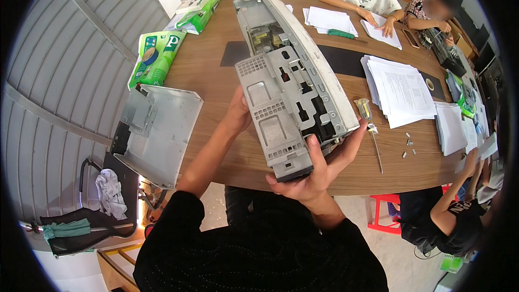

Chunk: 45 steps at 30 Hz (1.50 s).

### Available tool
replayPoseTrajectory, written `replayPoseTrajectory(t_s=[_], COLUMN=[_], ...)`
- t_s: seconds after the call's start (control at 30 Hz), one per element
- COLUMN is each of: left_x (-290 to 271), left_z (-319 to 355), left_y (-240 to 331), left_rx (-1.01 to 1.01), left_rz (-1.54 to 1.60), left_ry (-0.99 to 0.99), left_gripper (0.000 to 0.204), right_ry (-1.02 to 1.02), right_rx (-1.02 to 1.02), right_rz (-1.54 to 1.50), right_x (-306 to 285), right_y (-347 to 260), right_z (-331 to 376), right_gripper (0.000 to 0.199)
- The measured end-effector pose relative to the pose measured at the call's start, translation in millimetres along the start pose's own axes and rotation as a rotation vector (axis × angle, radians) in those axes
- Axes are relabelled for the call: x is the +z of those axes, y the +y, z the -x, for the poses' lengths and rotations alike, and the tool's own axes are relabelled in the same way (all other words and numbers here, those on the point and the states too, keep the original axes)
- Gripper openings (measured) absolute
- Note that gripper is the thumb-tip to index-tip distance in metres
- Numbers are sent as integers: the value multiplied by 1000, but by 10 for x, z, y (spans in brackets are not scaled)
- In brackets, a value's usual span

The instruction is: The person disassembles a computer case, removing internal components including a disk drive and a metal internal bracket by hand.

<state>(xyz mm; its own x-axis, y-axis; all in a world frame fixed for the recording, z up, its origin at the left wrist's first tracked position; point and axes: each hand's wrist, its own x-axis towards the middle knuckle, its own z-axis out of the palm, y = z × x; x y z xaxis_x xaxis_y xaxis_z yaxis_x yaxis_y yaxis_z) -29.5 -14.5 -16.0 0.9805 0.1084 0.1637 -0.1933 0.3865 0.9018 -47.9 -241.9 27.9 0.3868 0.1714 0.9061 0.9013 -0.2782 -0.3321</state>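
A grey metal computer case, its side open, is held tilted over the table in front of me. Cut-outs and a drive cage show on its upper face, and a few inner parts are visible at its far end. My left hand grips its left side, with the fingertips hidden behind the metal. At the near right corner, my right hand supports the case, thumb and fingers spread around the end. Just right of the case lies a screwdriver with a yellowish handle. Small grey pieces are scattered farther right.
A removed metal cover stands at the table's left edge, near green packages and a tape roll. Paper stacks lie to the right on the wooden table. Several people sit around it; one handles another device.
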Motion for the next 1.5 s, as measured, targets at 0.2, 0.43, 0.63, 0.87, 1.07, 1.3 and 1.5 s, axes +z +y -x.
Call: replayPoseTrajectory(t_s=[0.2, 0.43, 0.63, 0.87, 1.07, 1.3, 1.5], left_x=[-106, 30, 276, 145, 151, 233, 211], left_z=[-73, -192, -225, -289, -363, -294, -285], left_y=[-178, 63, 253, 166, 159, 215, 269], left_rx=[230, 217, 139, 208, 162, 123, 106], left_rz=[-37, -132, -212, -282, -360, -351, -348], left_ry=[-58, -75, 24, -83, -107, -43, -69], left_gripper=[104, 105, 101, 89, 90, 102, 102], right_ry=[55, 113, 68, 80, 54, 108, -26], right_rx=[9, -4, 46, 37, 5, 91, 291], right_rz=[-67, -18, 50, 22, 59, -336, -330], right_x=[6, -44, -45, 9, -56, 61, -11], right_y=[-19, -32, 9, 33, 104, 91, 36], right_z=[-26, -193, -260, -226, -272, -216, -99], right_gripper=[79, 83, 88, 98, 107, 132, 139])
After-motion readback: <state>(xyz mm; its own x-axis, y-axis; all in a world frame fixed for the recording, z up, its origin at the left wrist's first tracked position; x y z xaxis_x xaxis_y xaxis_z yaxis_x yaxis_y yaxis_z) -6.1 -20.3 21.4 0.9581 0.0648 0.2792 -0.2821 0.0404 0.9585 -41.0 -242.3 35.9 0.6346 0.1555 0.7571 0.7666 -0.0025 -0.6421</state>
